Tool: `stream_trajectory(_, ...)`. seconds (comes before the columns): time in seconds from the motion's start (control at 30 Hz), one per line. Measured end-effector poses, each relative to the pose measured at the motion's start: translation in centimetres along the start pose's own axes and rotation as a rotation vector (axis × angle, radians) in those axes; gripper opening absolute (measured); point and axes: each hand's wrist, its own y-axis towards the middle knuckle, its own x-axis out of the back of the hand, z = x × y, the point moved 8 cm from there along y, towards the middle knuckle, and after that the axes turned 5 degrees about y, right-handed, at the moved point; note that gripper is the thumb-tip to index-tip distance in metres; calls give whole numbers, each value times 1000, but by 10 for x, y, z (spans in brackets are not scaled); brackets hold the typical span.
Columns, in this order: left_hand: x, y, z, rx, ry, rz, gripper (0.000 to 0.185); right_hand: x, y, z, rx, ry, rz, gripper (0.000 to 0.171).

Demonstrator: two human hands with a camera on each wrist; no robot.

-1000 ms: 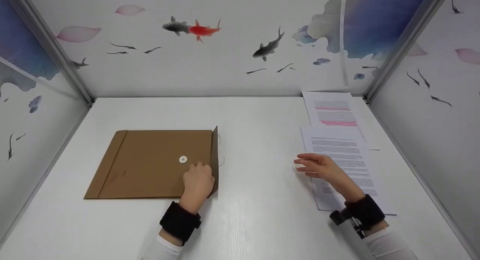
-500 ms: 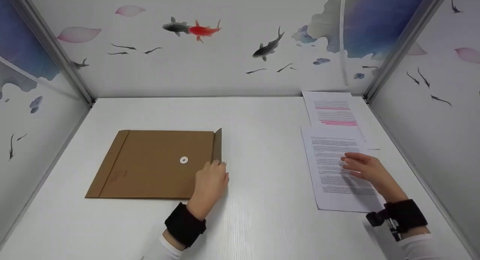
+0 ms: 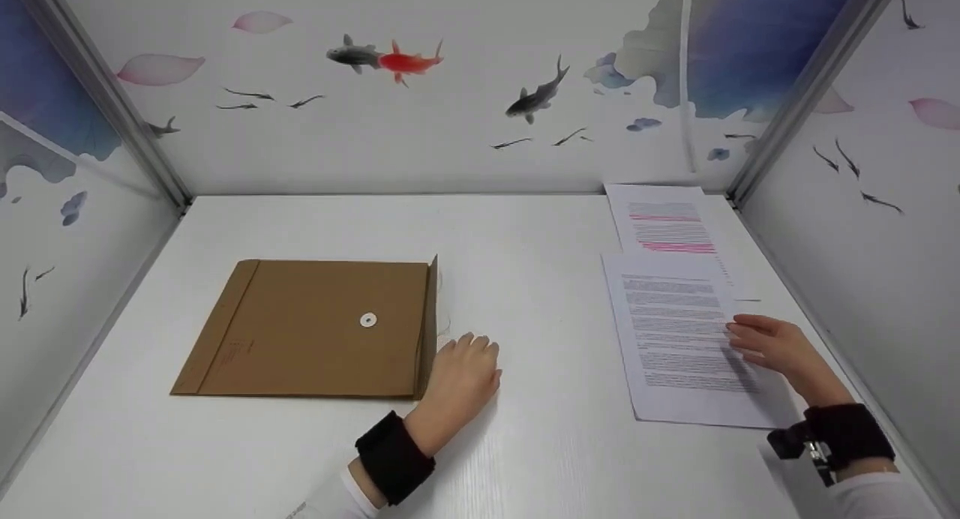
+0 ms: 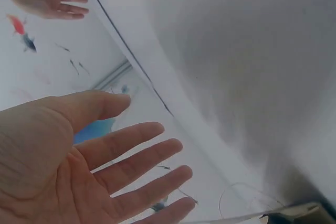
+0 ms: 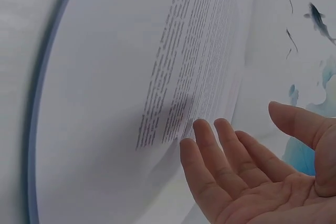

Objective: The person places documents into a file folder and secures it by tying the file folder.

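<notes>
Kraft document envelope [image 3: 315, 346] lies to the left on the white table [image 3: 532, 444], its end flap [image 3: 431, 320] standing up, as I monitor remotely. The left hand [image 3: 461, 373], moments ago on the flap, is now just beside it, fingers apart and empty; the right hand [image 3: 784, 352], fingers extended, empty, has shifted toward the outer edge of the printed sheets [image 3: 671, 335]. I judge the flap work paused.

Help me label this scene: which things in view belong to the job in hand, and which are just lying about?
Likely in the job:
brown button-and-string envelope, left hand beside its flap
front printed pages, right hand over their edge

Probably not part of it:
pink-marked printout
black wristbands
koi wall pictures
</notes>
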Motion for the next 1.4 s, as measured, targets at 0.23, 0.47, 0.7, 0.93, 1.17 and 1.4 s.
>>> stream_trajectory(0.23, -13, -4, -19, -122, -49, 144, 43, 15, 1, -10, -31, -51, -3, 76)
stream_trajectory(0.47, -22, -10, -25, -204, -9, 237, 56, 20, 8, -17, -56, -49, -20, 75)
stream_trajectory(0.7, -28, -11, -29, -252, -20, 287, 66, 18, 11, -17, -65, -61, -17, 77)
stream_trajectory(0.93, -35, -8, -33, -250, -113, 376, 75, 15, 11, -14, -66, -70, 8, 79)
stream_trajectory(1.17, -39, -2, -40, -304, -69, 418, 80, 8, 12, -9, -53, -67, 26, 79)
stream_trajectory(1.4, -42, 2, -44, -336, -43, 442, 82, -2, 14, -3, -2, -67, 52, 73)
